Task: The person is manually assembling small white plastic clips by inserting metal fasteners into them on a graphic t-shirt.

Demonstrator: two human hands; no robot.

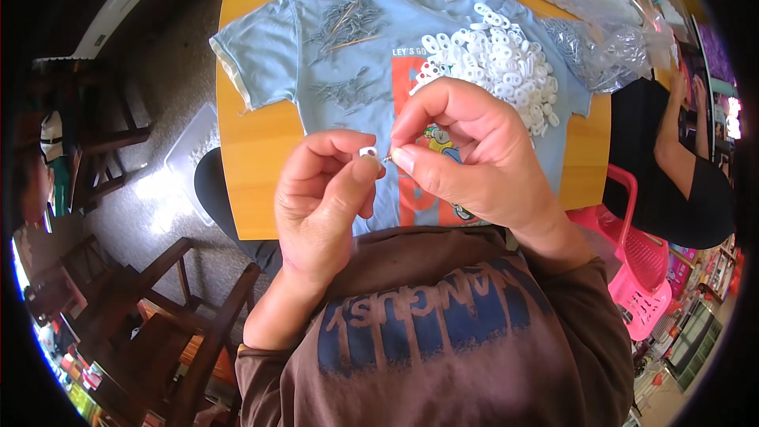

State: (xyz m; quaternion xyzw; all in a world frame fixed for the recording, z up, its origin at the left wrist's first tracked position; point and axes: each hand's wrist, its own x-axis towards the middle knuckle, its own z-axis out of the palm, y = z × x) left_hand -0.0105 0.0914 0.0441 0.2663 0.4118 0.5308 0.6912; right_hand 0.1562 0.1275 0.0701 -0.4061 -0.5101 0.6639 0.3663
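Observation:
My left hand (324, 190) pinches a small white plastic piece (368, 153) between thumb and fingers. My right hand (466, 150) holds a thin metal pin (387, 158) at its fingertips, its tip touching the white piece. Both hands hover over a light blue T-shirt (277, 55) spread on a wooden table (253, 158). A heap of white plastic pieces (498, 59) lies on the shirt just beyond my right hand. Loose metal pins (344, 24) lie scattered on the shirt's left half.
Clear plastic bags (601, 47) with more white pieces and pins lie at the table's far edge. Another person in black (680, 182) sits at the right beside a pink plastic chair (640, 261). Dark wooden chairs (158, 300) stand at the left.

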